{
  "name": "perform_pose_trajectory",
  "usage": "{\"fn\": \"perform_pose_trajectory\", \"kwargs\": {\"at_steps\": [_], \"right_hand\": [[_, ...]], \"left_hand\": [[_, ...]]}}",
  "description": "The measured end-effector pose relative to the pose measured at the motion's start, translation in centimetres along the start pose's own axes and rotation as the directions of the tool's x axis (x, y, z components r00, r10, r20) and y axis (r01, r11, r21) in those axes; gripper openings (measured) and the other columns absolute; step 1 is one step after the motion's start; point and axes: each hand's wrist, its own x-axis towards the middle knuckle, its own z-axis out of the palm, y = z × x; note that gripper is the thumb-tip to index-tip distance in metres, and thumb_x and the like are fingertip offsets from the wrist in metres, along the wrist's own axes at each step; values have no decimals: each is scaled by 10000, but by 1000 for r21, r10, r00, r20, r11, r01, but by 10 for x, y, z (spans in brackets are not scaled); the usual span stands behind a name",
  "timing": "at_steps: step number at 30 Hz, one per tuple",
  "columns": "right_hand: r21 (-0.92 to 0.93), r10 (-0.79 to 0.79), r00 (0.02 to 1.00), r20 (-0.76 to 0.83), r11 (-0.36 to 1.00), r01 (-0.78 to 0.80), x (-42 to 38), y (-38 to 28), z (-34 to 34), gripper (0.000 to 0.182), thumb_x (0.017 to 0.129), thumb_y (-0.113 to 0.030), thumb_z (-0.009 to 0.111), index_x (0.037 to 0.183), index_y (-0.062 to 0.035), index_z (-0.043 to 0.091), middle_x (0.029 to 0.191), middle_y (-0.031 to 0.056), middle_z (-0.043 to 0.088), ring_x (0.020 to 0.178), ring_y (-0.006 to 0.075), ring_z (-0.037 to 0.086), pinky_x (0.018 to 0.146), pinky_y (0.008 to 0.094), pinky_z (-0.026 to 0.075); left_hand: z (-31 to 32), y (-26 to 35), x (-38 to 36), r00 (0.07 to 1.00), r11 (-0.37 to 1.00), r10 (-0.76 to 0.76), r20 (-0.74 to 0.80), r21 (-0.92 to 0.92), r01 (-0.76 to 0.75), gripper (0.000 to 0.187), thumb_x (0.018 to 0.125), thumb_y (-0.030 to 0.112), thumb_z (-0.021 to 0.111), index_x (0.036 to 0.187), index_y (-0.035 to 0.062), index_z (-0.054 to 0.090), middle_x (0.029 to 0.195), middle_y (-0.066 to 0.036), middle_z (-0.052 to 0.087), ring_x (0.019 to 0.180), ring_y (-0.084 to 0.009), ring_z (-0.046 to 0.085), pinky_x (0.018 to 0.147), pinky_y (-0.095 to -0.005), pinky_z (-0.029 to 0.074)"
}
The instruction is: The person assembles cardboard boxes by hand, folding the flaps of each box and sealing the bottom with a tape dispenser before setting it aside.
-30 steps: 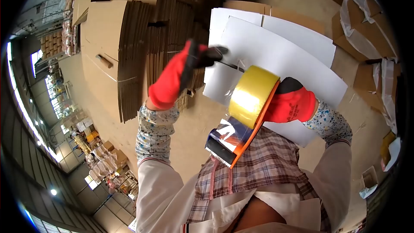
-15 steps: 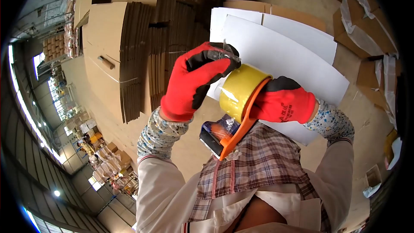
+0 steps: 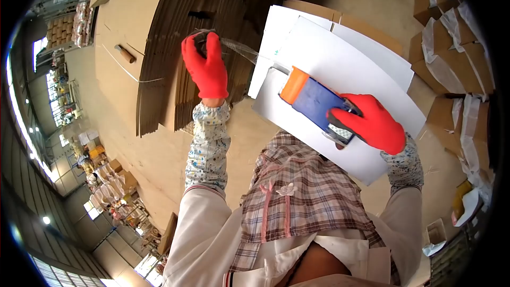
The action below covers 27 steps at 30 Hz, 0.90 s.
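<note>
My right hand [image 3: 375,123], in a red glove with black fingers, is closed on a blue and orange tape dispenser [image 3: 317,100], which overlaps the white cardboard sheets [image 3: 366,69]. My left hand [image 3: 206,66], gloved alike, is raised to the left with its fingers curled together. From those fingers a strip of clear tape [image 3: 241,49] stretches across to the dispenser's orange end. The yellow roll seen earlier is hidden in this view.
Stacked flat brown cardboard [image 3: 172,42] stands at the left, with a wooden-handled tool [image 3: 125,54] lying on it. Open cartons with white liners [image 3: 435,50] line the right side. A small bin [image 3: 435,233] stands at lower right.
My left hand has moved left and up, away from the dispenser, drawing out tape. My right hand has turned the dispenser over so its blue side faces up above the white sheets.
</note>
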Motion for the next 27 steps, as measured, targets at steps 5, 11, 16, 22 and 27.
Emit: {"fn": "perform_pose_trajectory", "kwargs": {"at_steps": [5, 11, 16, 22, 27], "right_hand": [[-41, 265, 963, 39, 964, -263, 22, -17, 23, 283, 855, -227, 638, 961, 32, 596, 683, 127, 627, 583, 168, 641, 536, 291, 497], [-502, -295, 955, 43, 820, 276, 35, 16, 32, 268, 855, -223, 621, 1034, -23, 616, 782, 113, 645, 693, 192, 641, 618, 311, 533], [-43, 412, 911, 4, 910, -412, 35, -27, 33, 400, 855, -358, 620, 983, 21, 615, 760, 159, 636, 672, 182, 640, 612, 315, 524], [-267, 176, 983, 54, 951, -155, 56, 22, 24, 432, 864, -434, 575, 908, -11, 651, 788, 153, 645, 695, 208, 637, 623, 325, 495], [-239, 132, 979, 152, 967, -93, -42, 27, -21, 363, 894, -404, 555, 1001, -74, 661, 819, 94, 664, 725, 169, 620, 678, 300, 489]], "left_hand": [[20, -56, -5, 962, 894, 271, 40, 359, -267, 144, 802, 144, 657, 899, 47, 612, 920, -83, 594, 817, -250, 576, 731, -357, 446], [84, -138, -79, 542, 918, -396, 741, 337, 210, 377, 824, 338, 563, 1149, 149, 577, 1211, -144, 553, 1138, -345, 485, 974, -400, 381], [63, -132, -92, 521, 587, -675, 522, 808, -50, 476, 960, 382, 384, 1377, 153, 372, 1442, -170, 327, 1268, -346, 384, 1065, -465, 285], [46, -77, -79, 640, 983, 78, 765, -165, 77, 421, 972, 306, 437, 1259, 8, 513, 1160, -158, 611, 1077, -237, 574, 934, -309, 415], [58, -110, -69, 559, 986, -84, 825, -13, 167, 450, 999, 255, 351, 1338, -34, 414, 1316, -178, 507, 1239, -229, 458, 1035, -290, 326]]}}
